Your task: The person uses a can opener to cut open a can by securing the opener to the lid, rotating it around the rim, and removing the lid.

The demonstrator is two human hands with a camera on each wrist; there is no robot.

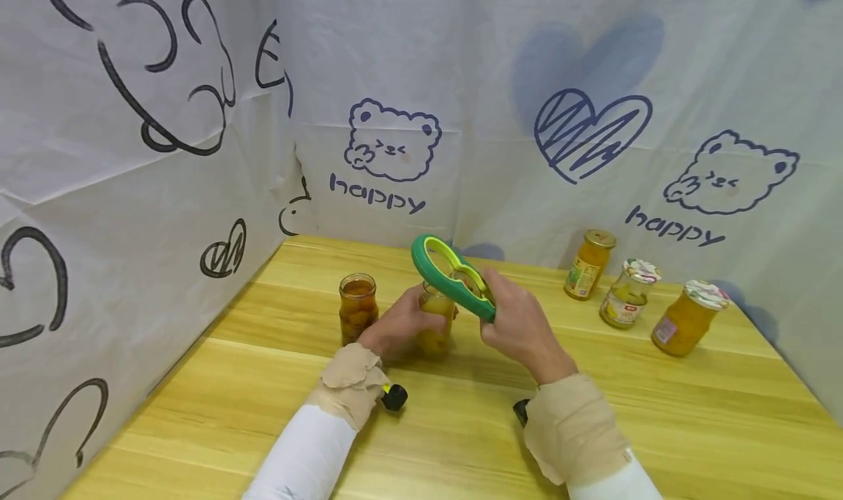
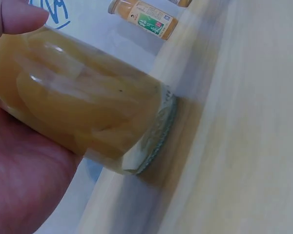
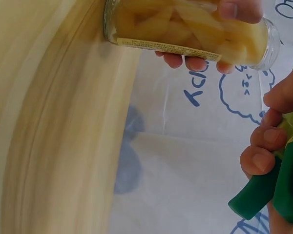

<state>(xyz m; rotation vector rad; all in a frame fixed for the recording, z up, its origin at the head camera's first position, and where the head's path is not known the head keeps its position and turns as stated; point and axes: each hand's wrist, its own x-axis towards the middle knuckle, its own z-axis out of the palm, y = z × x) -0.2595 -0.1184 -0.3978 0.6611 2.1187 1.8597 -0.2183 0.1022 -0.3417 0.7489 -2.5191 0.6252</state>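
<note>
My left hand (image 1: 399,323) grips a glass jar of pale yellow fruit pieces (image 1: 435,331), upright on the wooden table. In the right wrist view, the jar (image 3: 166,22) shows a bare glass mouth with no lid on it. My right hand (image 1: 523,328) holds a green jar opener (image 1: 429,271) with a yellow inner edge. Its loop hangs tilted above and in front of the jar's mouth in the head view; whether they touch I cannot tell. Left of my left hand stands a lidless jar of dark amber fruit (image 1: 358,311).
Three lidded jars stand at the right back: a tall orange jar (image 1: 589,266), a small jar with pale yellow contents (image 1: 628,295) and a wider orange jar (image 1: 688,321). White drawn-on sheets (image 1: 461,119) hang behind and left of the wooden table (image 1: 461,441).
</note>
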